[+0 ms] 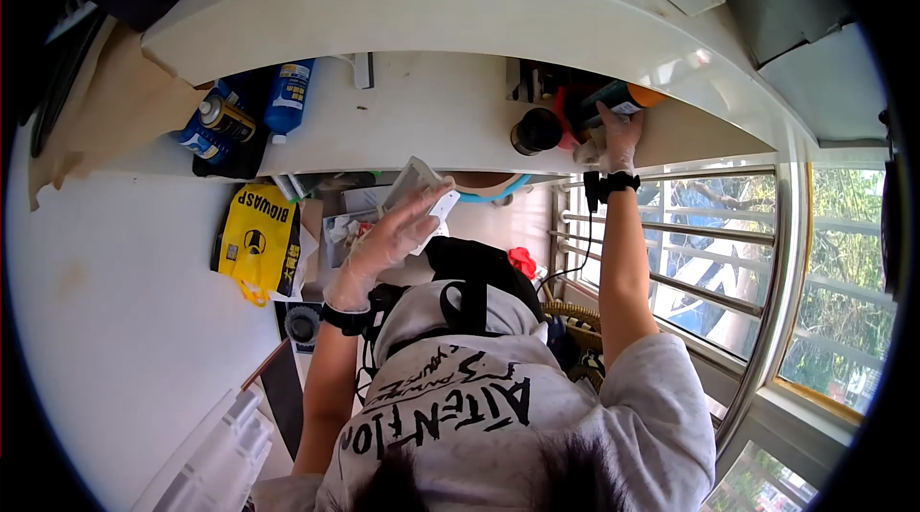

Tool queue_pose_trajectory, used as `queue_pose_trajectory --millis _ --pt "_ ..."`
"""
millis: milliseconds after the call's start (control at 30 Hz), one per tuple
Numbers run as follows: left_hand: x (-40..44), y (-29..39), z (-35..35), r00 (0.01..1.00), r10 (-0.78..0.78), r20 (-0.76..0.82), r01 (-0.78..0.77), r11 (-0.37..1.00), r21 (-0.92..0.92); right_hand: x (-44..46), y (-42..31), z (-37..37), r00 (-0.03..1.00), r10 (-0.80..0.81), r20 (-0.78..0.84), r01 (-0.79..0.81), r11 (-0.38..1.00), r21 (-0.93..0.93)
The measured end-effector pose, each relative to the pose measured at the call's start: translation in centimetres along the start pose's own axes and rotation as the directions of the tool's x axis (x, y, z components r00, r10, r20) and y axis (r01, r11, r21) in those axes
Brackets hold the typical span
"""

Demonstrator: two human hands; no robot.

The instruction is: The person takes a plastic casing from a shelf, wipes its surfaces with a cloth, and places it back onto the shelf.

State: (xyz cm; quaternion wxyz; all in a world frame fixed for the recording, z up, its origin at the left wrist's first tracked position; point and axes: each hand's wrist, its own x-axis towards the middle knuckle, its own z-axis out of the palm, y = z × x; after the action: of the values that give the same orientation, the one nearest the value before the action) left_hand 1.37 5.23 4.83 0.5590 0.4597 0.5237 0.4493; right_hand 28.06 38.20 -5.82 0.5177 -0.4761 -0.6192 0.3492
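My left hand (391, 232), in a clear thin glove, is closed on a flat white rectangular thing (412, 182) held below the shelf's front edge. Its exact kind is not plain. My right hand (621, 135), gloved the same way, reaches onto the shelf (422, 119) at the right. Its fingers are around a dark bottle-like cylinder with an orange end (606, 102), which lies tilted. Something pale and crumpled (589, 150) is by that hand, partly hidden. A red item (567, 124) and a black round container (537, 132) are just left of it.
Blue bottles (288, 98) and a spray can (226, 117) stand at the shelf's left. A yellow bag (257, 239) hangs below them. A blue-rimmed basin (494, 192) is under the shelf. Metal window bars (671, 229) run along the right, close to my right arm.
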Motion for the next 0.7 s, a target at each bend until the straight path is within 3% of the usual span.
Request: queue_pose_trajectory --millis 67,167,367,500,567,667,700 --pt "-0.2 0.1 -0.2 0.999 -0.001 -0.046 0.001 1.000 -0.002 -0.9 -1.5 -0.1 0.998 -0.049 0.026 0.052 0.994 -0.098" --pt "-0.5 0.3 -0.3 0.997 -0.032 -0.071 0.028 0.998 -0.052 -1.4 -2.1 0.0 0.993 -0.114 -0.037 0.117 0.991 0.066" --pt "-0.4 -1.9 -0.4 0.998 -0.015 -0.058 0.022 0.993 0.117 -3.0 -7.0 -1.1 0.999 -0.007 -0.034 0.014 0.977 0.211" --pt "0.2 -2.3 -0.2 0.999 0.016 -0.028 -0.013 0.993 0.114 -4.7 -11.7 -1.3 0.996 0.086 -0.029 -0.076 0.965 0.252" --pt "0.2 -2.1 0.1 0.996 0.017 -0.087 -0.010 0.997 0.080 -4.9 -13.0 -1.1 0.995 0.096 -0.027 -0.083 0.949 0.304" --pt "0.4 -2.2 0.0 0.997 0.045 -0.070 -0.037 0.994 0.104 -3.7 -10.9 -0.7 0.997 0.074 0.014 -0.074 0.932 0.354" --pt "0.4 -2.2 0.0 0.996 0.048 -0.075 -0.040 0.994 0.105 -3.0 -9.3 -0.7 0.999 0.035 0.031 -0.043 0.955 0.292"
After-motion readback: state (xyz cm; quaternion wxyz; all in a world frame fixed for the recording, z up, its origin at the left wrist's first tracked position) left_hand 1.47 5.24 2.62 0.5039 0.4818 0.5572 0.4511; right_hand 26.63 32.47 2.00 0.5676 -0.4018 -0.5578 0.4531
